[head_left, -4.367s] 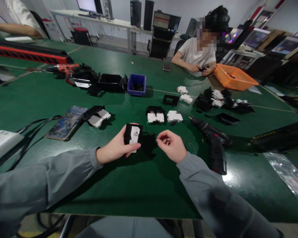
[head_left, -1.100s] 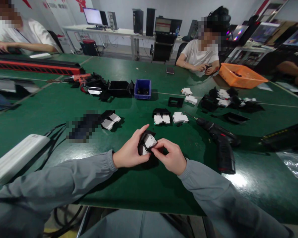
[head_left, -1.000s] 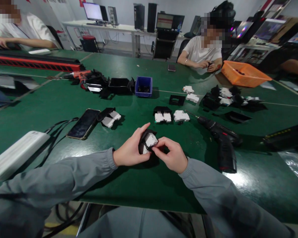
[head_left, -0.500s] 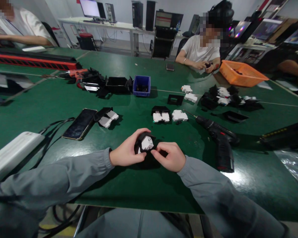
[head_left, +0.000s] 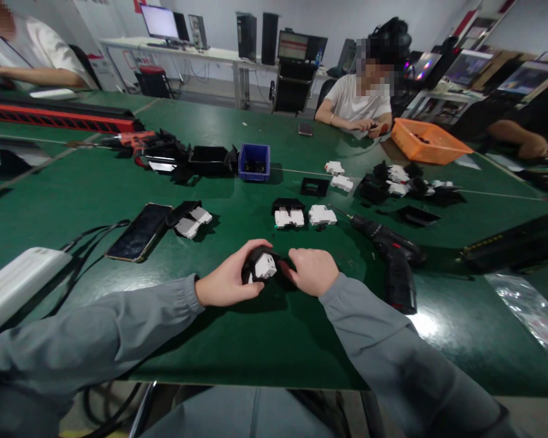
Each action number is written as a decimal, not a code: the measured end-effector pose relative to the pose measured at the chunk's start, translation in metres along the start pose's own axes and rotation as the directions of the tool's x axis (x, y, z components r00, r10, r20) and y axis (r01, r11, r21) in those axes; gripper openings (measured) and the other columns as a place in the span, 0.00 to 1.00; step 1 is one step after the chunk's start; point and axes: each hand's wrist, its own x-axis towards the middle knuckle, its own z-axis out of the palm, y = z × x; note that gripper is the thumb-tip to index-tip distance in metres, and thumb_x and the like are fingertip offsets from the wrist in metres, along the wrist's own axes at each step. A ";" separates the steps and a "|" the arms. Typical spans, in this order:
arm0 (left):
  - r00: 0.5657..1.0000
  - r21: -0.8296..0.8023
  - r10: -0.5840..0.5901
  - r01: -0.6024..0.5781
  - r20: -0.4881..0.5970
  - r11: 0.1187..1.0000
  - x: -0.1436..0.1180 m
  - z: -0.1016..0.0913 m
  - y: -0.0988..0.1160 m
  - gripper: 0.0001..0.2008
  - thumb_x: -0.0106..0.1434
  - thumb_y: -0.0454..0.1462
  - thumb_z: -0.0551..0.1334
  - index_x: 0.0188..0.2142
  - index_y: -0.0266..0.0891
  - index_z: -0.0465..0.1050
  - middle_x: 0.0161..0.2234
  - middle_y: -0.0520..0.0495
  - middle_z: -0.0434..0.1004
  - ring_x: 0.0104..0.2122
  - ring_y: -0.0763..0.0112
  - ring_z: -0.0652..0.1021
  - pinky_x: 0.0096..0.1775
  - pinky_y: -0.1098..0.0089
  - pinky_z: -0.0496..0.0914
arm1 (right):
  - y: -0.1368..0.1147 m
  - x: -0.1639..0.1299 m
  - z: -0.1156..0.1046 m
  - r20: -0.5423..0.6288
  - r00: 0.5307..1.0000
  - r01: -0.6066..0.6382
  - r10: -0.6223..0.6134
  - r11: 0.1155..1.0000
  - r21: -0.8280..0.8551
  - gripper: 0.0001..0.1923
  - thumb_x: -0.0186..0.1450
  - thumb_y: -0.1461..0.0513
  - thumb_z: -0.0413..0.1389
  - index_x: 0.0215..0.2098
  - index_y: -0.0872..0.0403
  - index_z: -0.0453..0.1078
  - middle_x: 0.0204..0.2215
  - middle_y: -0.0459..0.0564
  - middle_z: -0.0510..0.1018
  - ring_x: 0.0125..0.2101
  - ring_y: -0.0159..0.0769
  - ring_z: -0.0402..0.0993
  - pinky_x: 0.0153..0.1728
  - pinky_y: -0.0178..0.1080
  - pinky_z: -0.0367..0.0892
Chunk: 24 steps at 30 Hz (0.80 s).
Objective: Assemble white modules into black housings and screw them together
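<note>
Change: both hands have dropped lower toward the green table (head_left: 265, 340); the right hand, pinching at the part's edge half a second back, has rolled knuckles-up against it.
Left hand (head_left: 226, 283): fingers curled round the black-and-white part (head_left: 261, 266), thumb over its top.
Right hand (head_left: 311, 271): closed against the part's right side; fingertips hidden.
Part location: between the two hands, just above the table, near the front edge.
Reading: looks like pressing the two pieces together rather than positioning.
Nearby: cordless driver (head_left: 390, 258) lying to the right, untouched; phone (head_left: 139, 231) to the left.
</note>
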 end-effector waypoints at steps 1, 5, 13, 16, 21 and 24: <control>1.000 -0.005 -0.001 0.001 0.002 1.000 0.000 0.000 0.000 0.35 0.51 0.29 0.62 0.58 0.41 0.56 0.51 0.43 0.68 0.48 0.60 0.73 0.50 0.61 0.70 | 0.000 0.001 -0.001 0.013 1.000 0.000 0.000 1.000 -0.001 0.18 0.72 0.52 0.47 0.35 0.54 0.71 0.30 0.56 0.81 0.29 0.42 0.78 0.25 0.40 0.55; 1.000 -0.016 -0.027 0.027 -0.003 1.000 0.000 -0.001 0.002 0.34 0.51 0.29 0.61 0.58 0.41 0.57 0.50 0.44 0.69 0.46 0.61 0.73 0.48 0.62 0.71 | 0.004 0.001 -0.003 0.038 0.999 0.004 -0.005 1.000 0.030 0.12 0.70 0.59 0.49 0.34 0.53 0.72 0.31 0.53 0.82 0.31 0.42 0.78 0.27 0.40 0.59; 0.997 -0.062 -0.066 0.064 -0.036 0.996 0.000 -0.001 0.002 0.32 0.52 0.30 0.61 0.58 0.40 0.57 0.51 0.43 0.69 0.45 0.61 0.74 0.44 0.63 0.72 | 0.005 0.001 -0.005 0.072 0.983 -0.174 0.171 0.984 0.039 0.18 0.70 0.50 0.48 0.37 0.54 0.71 0.31 0.56 0.81 0.31 0.43 0.78 0.28 0.39 0.61; 0.998 -0.041 -0.064 0.063 -0.022 0.997 0.001 -0.001 0.001 0.33 0.52 0.30 0.61 0.58 0.40 0.57 0.51 0.43 0.69 0.47 0.60 0.73 0.47 0.63 0.71 | 0.002 0.008 -0.006 0.114 0.980 -0.166 0.165 0.986 -0.002 0.25 0.72 0.47 0.42 0.40 0.56 0.71 0.34 0.58 0.81 0.34 0.47 0.79 0.32 0.41 0.64; 0.992 -0.069 -0.116 0.114 -0.038 0.991 0.002 -0.001 0.000 0.32 0.53 0.31 0.61 0.58 0.41 0.57 0.53 0.43 0.67 0.49 0.59 0.72 0.46 0.63 0.71 | 0.000 0.013 -0.007 0.135 0.985 -0.109 0.108 0.994 0.000 0.16 0.73 0.58 0.42 0.41 0.54 0.70 0.36 0.55 0.82 0.36 0.44 0.79 0.34 0.40 0.63; 0.991 -0.082 -0.120 0.114 -0.061 0.990 0.003 -0.003 -0.002 0.31 0.55 0.32 0.60 0.58 0.42 0.57 0.53 0.43 0.67 0.48 0.60 0.72 0.46 0.63 0.71 | 0.005 0.007 -0.006 0.089 0.993 -0.080 0.077 0.996 0.030 0.13 0.72 0.60 0.45 0.38 0.53 0.70 0.34 0.51 0.81 0.33 0.40 0.78 0.30 0.38 0.59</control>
